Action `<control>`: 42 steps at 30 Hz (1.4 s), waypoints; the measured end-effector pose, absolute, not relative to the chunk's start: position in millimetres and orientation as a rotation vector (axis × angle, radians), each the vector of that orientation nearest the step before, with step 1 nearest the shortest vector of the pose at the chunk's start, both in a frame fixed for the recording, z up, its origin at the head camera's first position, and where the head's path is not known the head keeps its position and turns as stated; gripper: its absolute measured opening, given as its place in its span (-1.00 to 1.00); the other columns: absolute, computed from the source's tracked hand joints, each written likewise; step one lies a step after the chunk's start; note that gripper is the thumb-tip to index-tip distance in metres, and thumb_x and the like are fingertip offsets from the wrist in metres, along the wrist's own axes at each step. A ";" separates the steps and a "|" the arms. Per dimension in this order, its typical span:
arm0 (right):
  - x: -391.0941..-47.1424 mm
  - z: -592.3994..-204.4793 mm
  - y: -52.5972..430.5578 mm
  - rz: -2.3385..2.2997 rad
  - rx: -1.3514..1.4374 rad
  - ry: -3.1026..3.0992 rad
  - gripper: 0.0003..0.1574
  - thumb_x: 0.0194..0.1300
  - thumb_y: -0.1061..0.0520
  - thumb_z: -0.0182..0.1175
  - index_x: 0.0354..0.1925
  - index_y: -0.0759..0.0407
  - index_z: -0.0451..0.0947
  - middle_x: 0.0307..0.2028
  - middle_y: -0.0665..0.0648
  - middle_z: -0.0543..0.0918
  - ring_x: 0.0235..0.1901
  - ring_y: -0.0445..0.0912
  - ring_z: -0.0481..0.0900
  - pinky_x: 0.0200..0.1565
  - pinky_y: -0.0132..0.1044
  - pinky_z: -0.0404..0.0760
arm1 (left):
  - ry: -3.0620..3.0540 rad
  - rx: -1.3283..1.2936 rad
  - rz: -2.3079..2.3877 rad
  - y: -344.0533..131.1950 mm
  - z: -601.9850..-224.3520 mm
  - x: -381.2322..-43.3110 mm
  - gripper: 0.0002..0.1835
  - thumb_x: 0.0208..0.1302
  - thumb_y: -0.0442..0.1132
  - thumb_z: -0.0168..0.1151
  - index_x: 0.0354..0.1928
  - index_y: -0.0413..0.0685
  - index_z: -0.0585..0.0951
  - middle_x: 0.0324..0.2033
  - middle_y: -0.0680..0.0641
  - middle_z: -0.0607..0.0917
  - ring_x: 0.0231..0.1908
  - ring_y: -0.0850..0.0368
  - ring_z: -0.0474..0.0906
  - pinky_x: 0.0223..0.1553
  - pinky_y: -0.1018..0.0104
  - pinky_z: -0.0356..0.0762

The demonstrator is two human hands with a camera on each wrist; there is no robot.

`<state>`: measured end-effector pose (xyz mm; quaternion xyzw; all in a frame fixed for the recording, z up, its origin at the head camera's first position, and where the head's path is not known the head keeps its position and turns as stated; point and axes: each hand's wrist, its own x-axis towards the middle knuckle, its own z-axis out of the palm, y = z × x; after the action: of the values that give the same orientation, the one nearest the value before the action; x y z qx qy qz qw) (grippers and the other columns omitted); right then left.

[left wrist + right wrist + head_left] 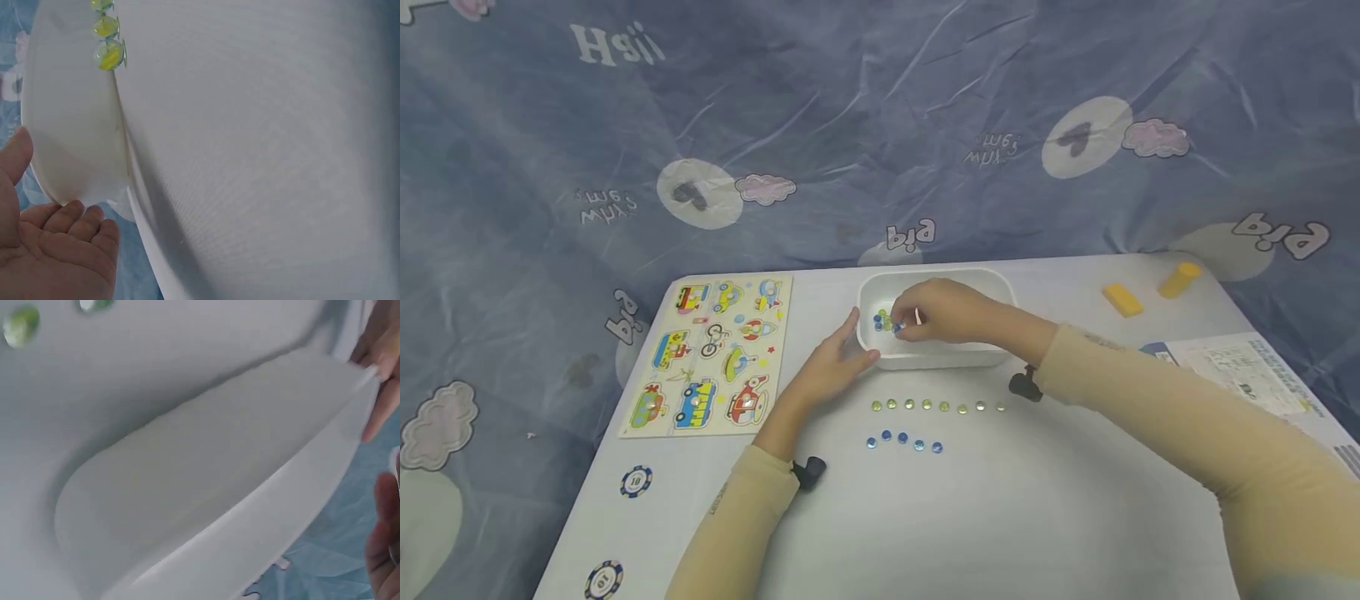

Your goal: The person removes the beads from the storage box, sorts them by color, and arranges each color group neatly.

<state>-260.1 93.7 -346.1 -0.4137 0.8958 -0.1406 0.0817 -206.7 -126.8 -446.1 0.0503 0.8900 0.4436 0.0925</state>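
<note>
A white plastic tub stands at the back of the table with several blue and yellow-green glass marbles at its left end. My right hand reaches down into it, thumb and forefinger pinching a blue marble. At the tub's left end rests my left hand, its fingers extended along the side and the thumb by the near rim. In the left wrist view, the fingertips meet the tub's end wall. In front lie a row of yellow-green marbles and a shorter, curved row of blue marbles.
A picture puzzle board lies at the left, with two poker chips nearer the front. On the right are a yellow block, a yellow cylinder and a printed sheet. A patterned cloth hangs behind.
</note>
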 end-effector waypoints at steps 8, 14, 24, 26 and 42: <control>-199.1 -326.8 128.3 -0.452 -1.201 2.880 -0.80 0.20 -0.12 0.24 -0.17 -0.22 0.63 -0.73 -0.22 0.39 -0.70 -0.29 0.28 -0.58 -0.42 0.34 | 2.643 0.125 1.329 -125.2 -445.1 -205.5 -0.13 0.20 0.22 0.18 0.45 0.52 -0.08 0.47 0.14 0.06 0.47 0.08 -0.04 0.46 -0.05 -0.05; -173.3 -347.8 151.1 -0.460 -1.029 2.875 -0.80 0.19 -0.14 0.26 -0.17 -0.26 0.61 -0.80 -0.19 0.27 -0.76 -0.30 0.18 -0.67 -0.44 0.24 | 2.639 0.147 1.315 -126.0 -445.8 -206.3 -0.10 0.18 0.29 0.15 0.45 0.49 -0.10 0.47 0.15 0.02 0.48 0.10 -0.08 0.47 -0.02 -0.07; -153.5 -399.4 167.1 -0.467 -0.876 2.760 -0.82 0.17 -0.08 0.28 -0.20 -0.20 0.65 -0.78 -0.23 0.33 -0.73 -0.35 0.20 -0.59 -0.49 0.29 | 2.640 0.144 1.322 -125.3 -443.6 -205.4 -0.13 0.22 0.22 0.15 0.46 0.48 -0.10 0.48 0.14 0.02 0.48 0.10 -0.07 0.47 0.01 -0.07; -150.4 -407.2 167.3 -0.441 -0.868 2.739 -0.82 0.18 -0.08 0.27 -0.21 -0.18 0.65 -0.69 -0.27 0.49 -0.68 -0.37 0.29 -0.52 -0.47 0.38 | 2.640 0.144 1.322 -125.2 -443.5 -205.1 -0.13 0.22 0.22 0.15 0.46 0.47 -0.10 0.48 0.14 0.02 0.48 0.10 -0.07 0.47 0.02 -0.06; -144.0 -426.3 164.3 -0.360 -0.906 2.724 -0.84 0.17 -0.12 0.27 -0.26 -0.17 0.65 -0.59 -0.29 0.59 -0.67 -0.36 0.37 -0.52 -0.47 0.38 | 2.629 0.148 1.310 -126.7 -443.5 -205.8 -0.09 0.15 0.34 0.13 0.45 0.50 -0.12 0.48 0.14 0.00 0.48 0.10 -0.08 0.47 0.02 -0.06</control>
<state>-144.0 164.3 -426.3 -0.3107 0.9343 -0.1235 0.1238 -205.8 -126.7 -443.5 0.0502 0.8895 0.4430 0.1000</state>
